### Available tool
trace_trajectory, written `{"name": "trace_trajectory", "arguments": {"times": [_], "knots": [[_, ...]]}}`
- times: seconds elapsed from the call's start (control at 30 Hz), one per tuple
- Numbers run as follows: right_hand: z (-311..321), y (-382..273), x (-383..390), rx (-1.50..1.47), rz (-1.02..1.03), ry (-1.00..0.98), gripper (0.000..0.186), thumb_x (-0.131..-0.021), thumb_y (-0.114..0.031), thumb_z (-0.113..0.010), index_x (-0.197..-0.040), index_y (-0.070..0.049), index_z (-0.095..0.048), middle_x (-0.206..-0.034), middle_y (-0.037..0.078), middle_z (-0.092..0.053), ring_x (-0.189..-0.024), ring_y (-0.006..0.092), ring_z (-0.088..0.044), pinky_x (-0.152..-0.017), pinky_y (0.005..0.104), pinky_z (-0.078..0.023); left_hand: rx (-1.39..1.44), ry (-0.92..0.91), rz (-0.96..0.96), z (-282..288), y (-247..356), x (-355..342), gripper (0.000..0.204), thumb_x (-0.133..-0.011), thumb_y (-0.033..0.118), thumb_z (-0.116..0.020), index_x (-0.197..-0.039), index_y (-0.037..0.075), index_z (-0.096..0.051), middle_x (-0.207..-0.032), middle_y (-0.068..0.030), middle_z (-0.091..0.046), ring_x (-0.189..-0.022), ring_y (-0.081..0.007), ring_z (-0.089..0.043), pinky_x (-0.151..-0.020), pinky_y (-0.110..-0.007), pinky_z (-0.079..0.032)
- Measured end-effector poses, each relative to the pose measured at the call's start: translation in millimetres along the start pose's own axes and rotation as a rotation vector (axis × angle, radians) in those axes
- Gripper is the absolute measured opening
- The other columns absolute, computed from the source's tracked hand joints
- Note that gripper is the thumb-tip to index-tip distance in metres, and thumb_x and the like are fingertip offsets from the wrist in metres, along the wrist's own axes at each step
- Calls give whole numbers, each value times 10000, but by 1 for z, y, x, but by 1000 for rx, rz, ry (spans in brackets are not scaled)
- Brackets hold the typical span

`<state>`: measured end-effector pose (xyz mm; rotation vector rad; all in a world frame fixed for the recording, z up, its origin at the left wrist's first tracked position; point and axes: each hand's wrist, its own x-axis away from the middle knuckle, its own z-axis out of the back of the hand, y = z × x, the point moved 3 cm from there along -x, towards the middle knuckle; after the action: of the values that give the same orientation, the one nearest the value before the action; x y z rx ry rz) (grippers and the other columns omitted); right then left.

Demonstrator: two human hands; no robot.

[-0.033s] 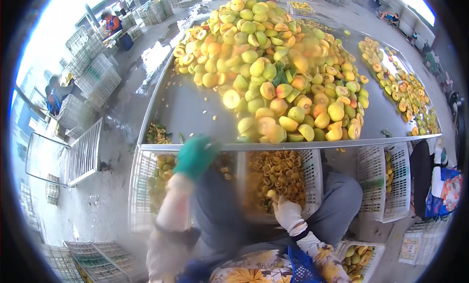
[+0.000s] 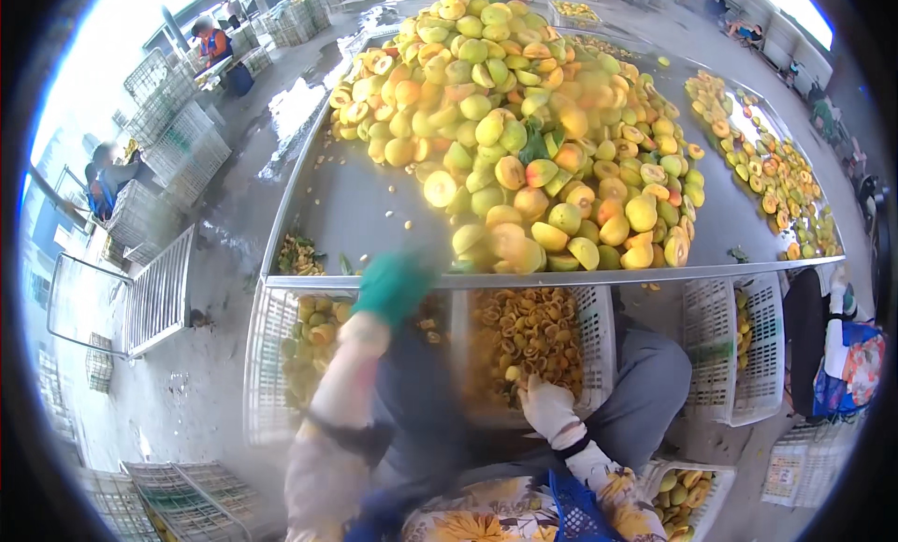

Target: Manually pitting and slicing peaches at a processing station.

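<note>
A big heap of yellow-green peaches (image 2: 486, 130), many of them cut halves, lies on the metal table (image 2: 365, 201). My left hand (image 2: 398, 285), in a green glove, is smeared by motion at the table's near edge; whether it holds anything does not show. Below the edge, my right hand (image 2: 550, 409), in a white glove, is closed over the near side of a white crate (image 2: 601, 341). That crate holds orange-brown cut pieces (image 2: 533, 332). A small yellow piece (image 2: 513, 374) lies just beyond the right fingertips. What those fingers pinch is hidden.
Left of my legs stands another crate (image 2: 267, 364) with peach pieces. More crates are at the right (image 2: 706, 346) and by my right hip (image 2: 720, 505). Halves (image 2: 767, 168) cover the table's right side. A person's arm (image 2: 837, 327) shows at far right; a metal cart (image 2: 164, 294) stands left.
My left hand has moved right and slightly up along the table's edge. The small yellow piece sits a little farther left and lower, apart from my right fingertips.
</note>
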<state>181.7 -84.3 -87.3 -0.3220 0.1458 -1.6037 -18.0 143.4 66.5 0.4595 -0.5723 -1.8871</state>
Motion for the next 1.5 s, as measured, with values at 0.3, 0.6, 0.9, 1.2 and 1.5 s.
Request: {"name": "trace_trajectory", "arguments": {"times": [0.3, 0.6, 0.9, 1.2, 1.5], "knots": [[16, 25, 0, -685, -284, -201, 475, -930, -467, -497, -935, -30, -683, -726, 206, -647, -728, 354, -649, -653, 430, -498, 305, 228, -38, -94, -52, -90, 411, -863, 412, -642, -1048, 50, -580, -904, -154, -666, -843, -303, -656, -727, -393, -507], [22, 21, -5, -328, -155, 39, 355, -918, -392, -547, -960, -45, -612, -792, 195, -666, -728, 370, -658, -604, 450, -516, 1593, -112, 341, -34, 47, 30, 561, -921, 584, -462, -1053, 58, -606, -814, -77, -651, -590, -167, -626, -435, -245, -496], [167, -80, 12, -270, 270, 396, 200, -863, -213, -655, -847, -66, -520, -685, 103, -643, -570, 336, -624, -485, 405, -483, 1331, -111, 237, -49, 71, 95, 655, -966, 575, -368, -1037, -29, -612, -891, -85, -640, -811, -145, -604, -690, -269, -509], [147, -89, 6, -254, 291, 271, 229, -894, -221, -594, -827, -32, -483, -556, 177, -556, -503, 373, -578, -443, 453, -436, 1000, -19, 288, -43, 72, 109, 649, -941, 586, -425, -933, -17, -665, -770, -95, -640, -739, -139, -599, -685, -287, -489], [122, -74, -3, -933, 101, -187, 389, -988, -398, -465, -928, -16, -505, -561, 37, -497, -459, 141, -532, -425, 304, -428, 1090, 261, -74, -56, 56, 110, 432, -984, 372, -452, -1025, -17, -636, -911, -69, -653, -841, -158, -615, -772, -296, -500]]}}
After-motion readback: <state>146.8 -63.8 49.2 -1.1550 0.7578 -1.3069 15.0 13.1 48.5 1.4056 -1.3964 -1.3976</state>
